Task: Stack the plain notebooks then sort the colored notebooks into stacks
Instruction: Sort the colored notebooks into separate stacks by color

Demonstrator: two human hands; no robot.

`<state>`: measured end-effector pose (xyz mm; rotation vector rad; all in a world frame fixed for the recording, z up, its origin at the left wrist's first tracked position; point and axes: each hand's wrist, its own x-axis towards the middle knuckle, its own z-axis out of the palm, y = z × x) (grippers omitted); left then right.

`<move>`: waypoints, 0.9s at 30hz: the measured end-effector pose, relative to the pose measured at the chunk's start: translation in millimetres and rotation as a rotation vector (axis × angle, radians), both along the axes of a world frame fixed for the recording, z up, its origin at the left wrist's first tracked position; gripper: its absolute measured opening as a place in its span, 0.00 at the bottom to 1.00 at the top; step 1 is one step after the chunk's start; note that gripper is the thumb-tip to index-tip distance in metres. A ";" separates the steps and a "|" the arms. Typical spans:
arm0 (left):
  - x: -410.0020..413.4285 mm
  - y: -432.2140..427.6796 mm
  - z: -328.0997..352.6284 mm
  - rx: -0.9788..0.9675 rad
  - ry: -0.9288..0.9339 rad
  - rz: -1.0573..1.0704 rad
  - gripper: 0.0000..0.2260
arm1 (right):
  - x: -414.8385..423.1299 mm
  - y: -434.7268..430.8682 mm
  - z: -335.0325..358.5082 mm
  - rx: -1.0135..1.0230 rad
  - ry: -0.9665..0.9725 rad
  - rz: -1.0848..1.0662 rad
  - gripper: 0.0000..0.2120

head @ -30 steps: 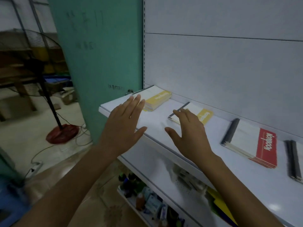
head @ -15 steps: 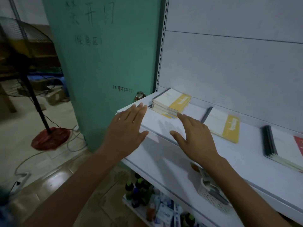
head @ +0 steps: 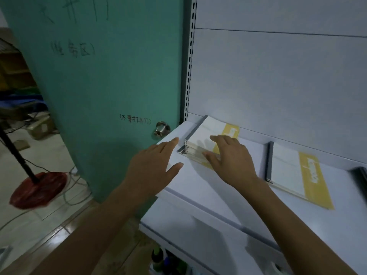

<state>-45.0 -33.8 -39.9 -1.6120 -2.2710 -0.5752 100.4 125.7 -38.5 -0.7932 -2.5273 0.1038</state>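
A stack of white notebooks with yellow bands (head: 206, 133) lies at the left end of the white shelf (head: 198, 187). My right hand (head: 230, 159) lies flat on top of this stack, fingers straight, thumb against its front edge. Just left of the stack's grey spine corner hovers my left hand (head: 156, 165), fingers extended and holding nothing. A second, thinner yellow-banded notebook pile (head: 294, 173) lies further right on the shelf. The dark spine of another notebook (head: 360, 175) shows at the right edge.
A green door (head: 103, 86) with a metal knob (head: 161, 129) stands right beside the shelf's left end. A standing fan with a red base (head: 37, 189) and cables are on the floor at left. Bottles (head: 168, 262) sit on a lower shelf.
Both hands have moved forward to the left yellow stack; my right hand now rests on it, and my left hand has come up to its spine corner. The view has shifted left.
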 end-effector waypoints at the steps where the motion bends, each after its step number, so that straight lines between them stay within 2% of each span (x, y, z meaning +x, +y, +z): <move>1: -10.2 6.7 0.4 -0.018 -0.072 0.009 0.26 | -12.1 7.9 1.6 -0.020 0.001 -0.011 0.24; 4: -35.4 19.6 -5.2 -0.027 -0.256 -0.009 0.22 | -41.1 31.6 -2.7 -0.122 -0.058 -0.067 0.29; 6: -48.1 28.6 -9.8 -0.008 -0.350 -0.032 0.19 | -55.2 42.7 -9.7 -0.205 -0.133 -0.116 0.38; 8: -52.4 33.5 -13.5 -0.005 -0.446 -0.025 0.16 | -59.2 38.8 -18.5 -0.200 -0.243 -0.105 0.49; 10: -60.4 45.4 -14.3 0.003 -0.547 -0.028 0.14 | -61.2 29.4 -25.1 -0.158 -0.315 -0.072 0.55; 12: -69.4 59.3 -11.8 -0.013 -0.731 -0.024 0.16 | -62.8 17.9 -27.2 -0.128 -0.281 -0.045 0.54; 15: -76.7 75.2 -8.5 -0.147 -1.069 -0.012 0.22 | -63.3 3.5 -31.9 -0.103 -0.226 -0.044 0.55; 17: -79.0 80.2 -6.5 -0.234 -1.193 -0.070 0.27 | -66.1 -6.1 -34.6 -0.120 -0.188 -0.048 0.53; 19: -85.8 83.6 -7.6 -0.253 -1.251 -0.177 0.24 | -70.0 -15.3 -35.3 -0.124 -0.148 -0.049 0.49; 22: -100.8 84.1 -12.0 -0.234 -1.269 -0.331 0.10 | -76.5 -24.9 -36.4 -0.187 -0.047 -0.075 0.43; 24: -110.3 82.7 -14.5 -0.182 -1.249 -0.425 0.08 | -81.4 -29.7 -35.7 -0.274 0.115 -0.142 0.38; 27: -124.3 78.9 -11.2 -0.073 -1.265 -0.545 0.09 | -90.8 -38.7 -36.9 -0.219 0.356 -0.332 0.28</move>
